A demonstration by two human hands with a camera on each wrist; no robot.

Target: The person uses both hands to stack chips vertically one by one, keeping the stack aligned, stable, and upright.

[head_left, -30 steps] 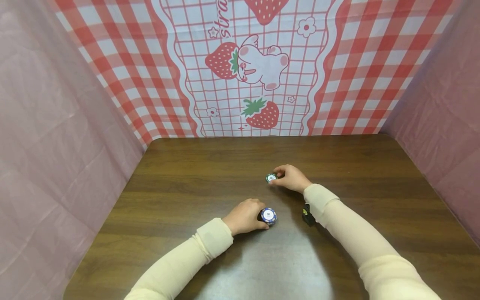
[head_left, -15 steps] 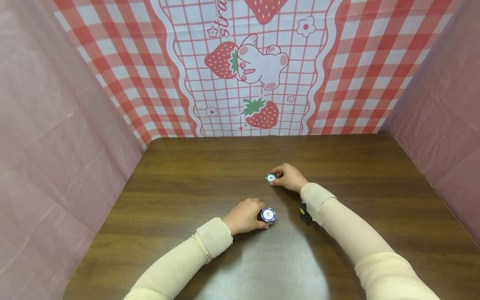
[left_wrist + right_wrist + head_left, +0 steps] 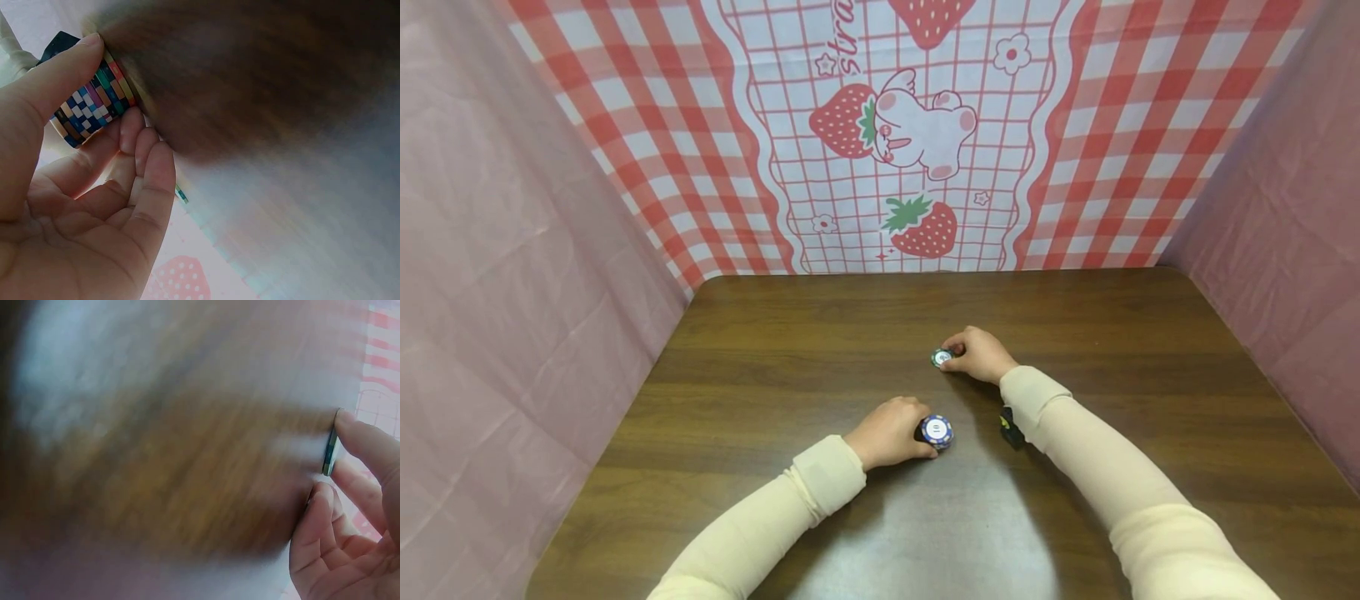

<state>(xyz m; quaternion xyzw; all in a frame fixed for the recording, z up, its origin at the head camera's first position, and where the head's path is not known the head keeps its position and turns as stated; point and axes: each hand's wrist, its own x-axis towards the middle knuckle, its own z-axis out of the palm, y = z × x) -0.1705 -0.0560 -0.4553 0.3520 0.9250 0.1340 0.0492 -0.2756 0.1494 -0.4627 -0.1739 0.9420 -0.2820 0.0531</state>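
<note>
A stack of poker chips (image 3: 937, 431), topped by a blue and white chip marked 10, stands on the wooden table. My left hand (image 3: 891, 433) holds it from the left, thumb on the near side and fingers on the far side. In the left wrist view the chips' edges (image 3: 94, 103) show blue, green, purple, orange and white bands. Farther back, my right hand (image 3: 985, 357) pinches a green poker chip (image 3: 942, 358) with a white centre. The right wrist view shows that chip edge-on (image 3: 330, 451) by the thumb and forefinger, close to the tabletop.
The brown table (image 3: 790, 333) ends at a red-and-white checked cloth (image 3: 655, 125) with strawberry prints. Pink curtains (image 3: 512, 250) hang on both sides. A small black device (image 3: 1011, 427) sits under the right wrist.
My right hand and forearm have shifted very slightly left, and the green chip's tilt has altered a little. The left hand and its stack stay where they were.
</note>
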